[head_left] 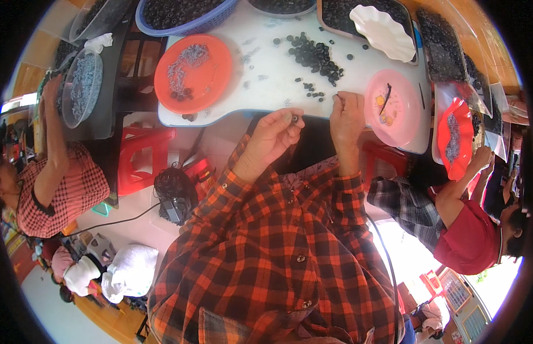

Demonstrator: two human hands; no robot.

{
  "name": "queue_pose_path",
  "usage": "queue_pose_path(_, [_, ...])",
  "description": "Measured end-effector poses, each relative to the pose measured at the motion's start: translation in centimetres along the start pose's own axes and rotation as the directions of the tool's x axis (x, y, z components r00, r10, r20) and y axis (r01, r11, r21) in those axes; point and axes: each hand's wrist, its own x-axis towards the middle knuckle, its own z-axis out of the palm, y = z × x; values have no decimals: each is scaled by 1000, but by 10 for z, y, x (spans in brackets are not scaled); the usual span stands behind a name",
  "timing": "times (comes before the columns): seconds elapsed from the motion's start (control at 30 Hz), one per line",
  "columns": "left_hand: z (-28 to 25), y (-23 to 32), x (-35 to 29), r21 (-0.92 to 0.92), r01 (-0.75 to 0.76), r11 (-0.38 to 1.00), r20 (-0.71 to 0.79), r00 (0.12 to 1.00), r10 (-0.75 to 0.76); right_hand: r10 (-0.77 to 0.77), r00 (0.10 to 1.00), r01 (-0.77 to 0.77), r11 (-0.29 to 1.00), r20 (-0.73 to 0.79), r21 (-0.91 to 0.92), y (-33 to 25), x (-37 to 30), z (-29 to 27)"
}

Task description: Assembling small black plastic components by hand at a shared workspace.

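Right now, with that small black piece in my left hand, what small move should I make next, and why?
I'd probably bring your right hand across to the small black piece: your left hand pinches it, while your right is apart from it, near the edge of the table. I can't tell whether your right holds anything.

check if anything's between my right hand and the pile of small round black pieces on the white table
Nothing visible stands between your bare right hand and the pile of small round black pieces; the shallow pink plate lies to the hand's right.
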Motion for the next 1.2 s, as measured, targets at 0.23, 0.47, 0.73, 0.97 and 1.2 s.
queue_pose_path(0.23, [5,0,-3,-114,-38,993,36,998,42,148,984,-171,943,102,285,-15,-12,-6])
queue_pose_path(0.47, [5,2,-3,-18,-42,999,-3,999,42,345,837,-544,457,424,704,-29,-22,-17])
queue_pose_path(0.73, [14,3,-4,31,-71,997,-15,997,72,223,798,-600,208,559,773,-35,-24,-26])
queue_pose_path(0.97, [19,5,-4,47,-110,993,-51,992,112,150,821,-565,356,552,744,-43,-25,-29])
queue_pose_path(1.2, [17,5,-5,72,-113,991,-68,991,118,37,907,-369,552,420,748,-56,-22,-32])
